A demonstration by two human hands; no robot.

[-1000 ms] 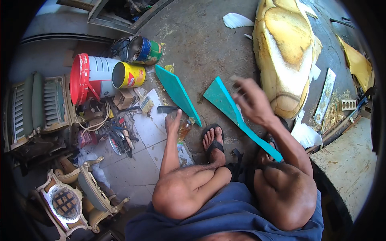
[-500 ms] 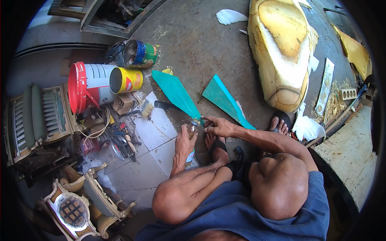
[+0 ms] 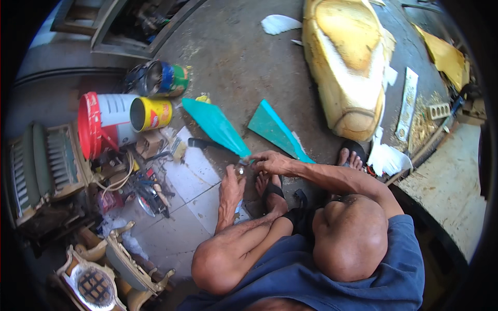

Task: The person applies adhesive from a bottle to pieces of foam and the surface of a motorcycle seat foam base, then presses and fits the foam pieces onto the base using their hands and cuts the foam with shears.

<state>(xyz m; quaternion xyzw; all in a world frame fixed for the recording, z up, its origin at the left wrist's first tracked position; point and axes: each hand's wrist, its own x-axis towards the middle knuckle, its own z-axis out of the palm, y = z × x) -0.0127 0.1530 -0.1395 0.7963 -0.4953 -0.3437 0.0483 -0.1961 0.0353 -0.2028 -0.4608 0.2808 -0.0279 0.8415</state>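
Observation:
My left hand (image 3: 232, 189) grips an upright bottle (image 3: 239, 170) with a blue label low down, in front of my left foot. My right hand (image 3: 267, 163) reaches across to the bottle's top with curled fingers; what they hold is too small to make out. Just beyond both hands lies a flat teal piece (image 3: 212, 120) with a narrow tip toward me. A second, angular teal piece (image 3: 272, 127) lies to its right, and a dark tool (image 3: 205, 144) sits to the left of the first.
Buckets and cans (image 3: 151, 113) lie at the left beside scattered tools (image 3: 153, 192) and carved chair frames (image 3: 93, 282). A large yellow foam shape (image 3: 342, 72) lies at the back right, near white scraps (image 3: 389, 158), a metal strip (image 3: 405, 103) and a pale board (image 3: 441, 181).
My left hand has closed on the bottle, and my right hand has come down and leftward to its top. The view has shifted, so surroundings sit slightly further left.

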